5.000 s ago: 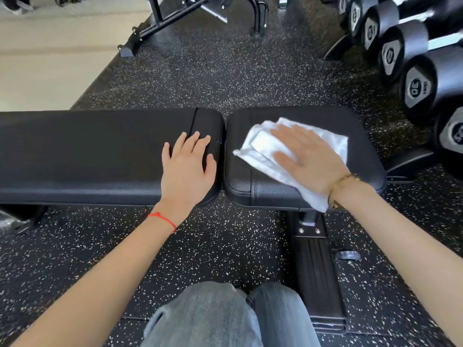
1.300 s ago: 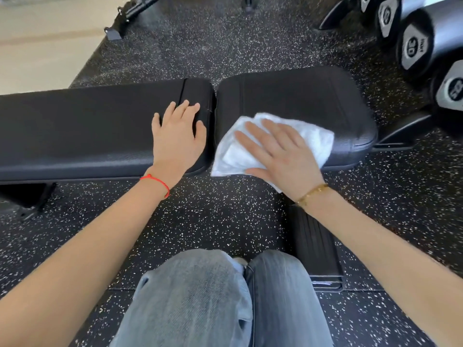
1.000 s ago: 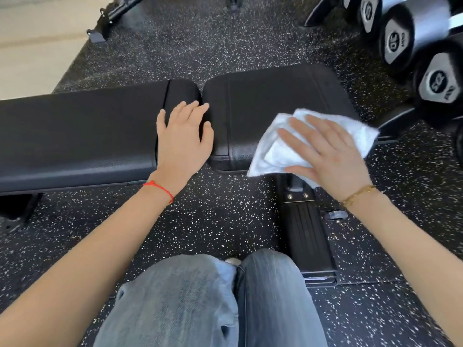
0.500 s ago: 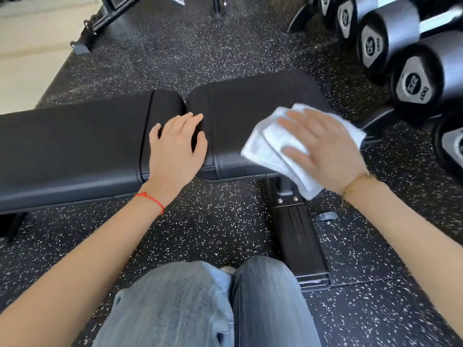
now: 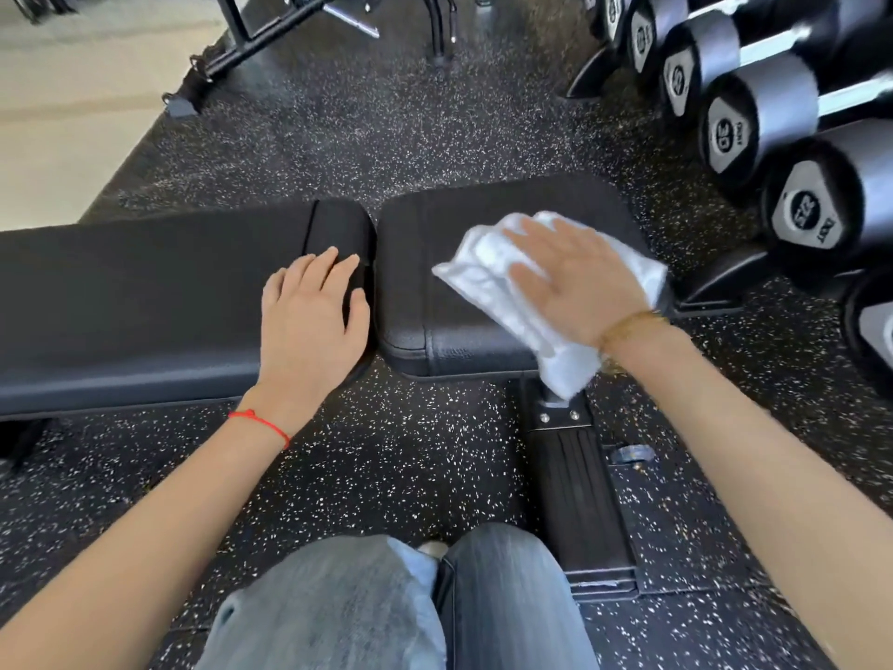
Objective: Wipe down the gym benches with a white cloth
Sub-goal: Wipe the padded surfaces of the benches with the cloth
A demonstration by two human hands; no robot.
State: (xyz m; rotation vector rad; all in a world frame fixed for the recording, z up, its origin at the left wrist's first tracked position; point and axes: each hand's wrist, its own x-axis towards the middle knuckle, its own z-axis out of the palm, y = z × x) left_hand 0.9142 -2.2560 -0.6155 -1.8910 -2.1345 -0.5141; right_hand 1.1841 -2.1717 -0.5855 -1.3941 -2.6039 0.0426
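The white cloth (image 5: 488,278) lies crumpled on the short seat pad (image 5: 425,263) of the desk, one corner hanging over the pad's near edge above the black metal frame (image 5: 580,500). The right hand (image 5: 584,287) presses flat on it, fingers (image 5: 531,232) straight and spread, curled round nothing; hand and cloth are motion-blurred. The left hand (image 5: 309,316) rests palm down, fingers relaxed and released, on the end of the long back pad (image 5: 121,302), just beside the narrow gap between the two pads. Both pads are black, grained vinyl with rounded corners and a stitched seam. Bare pad surface lies left of the cloth and along most of the long pad. The floor (image 5: 386,476) is black rubber speckled white, open between the desk and the person's grey jeans (image 5: 338,611). To the right, close to the seat pad's far corner, stands a rack of black dumbbells (image 5: 754,113) with grey end plates; their numbers are too blurred to read surely. A red string (image 5: 263,420) circles the left wrist, a gold chain (image 5: 628,324) the right.
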